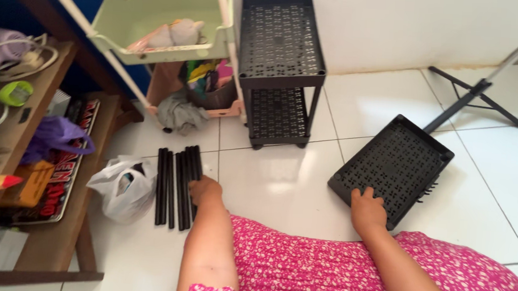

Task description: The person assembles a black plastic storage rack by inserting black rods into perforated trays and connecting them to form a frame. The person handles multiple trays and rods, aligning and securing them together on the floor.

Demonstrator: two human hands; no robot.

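Observation:
My left hand [205, 191] rests on a bundle of black plastic rods [176, 182] that lie side by side on the white tile floor; its fingers curl over the rods' near ends. My right hand [367, 209] grips the near edge of a black perforated plastic tray [397, 164], which lies tilted on the floor to the right. A black two-tier rack [282, 62] made of the same perforated trays stands upright by the wall, beyond the rods.
A white plastic bag [123, 188] sits left of the rods. A pale green and pink trolley [158, 17] with clothes stands at the back left. A wooden shelf [40, 148] with clutter fills the left. A tripod leg [478, 91] crosses the far right.

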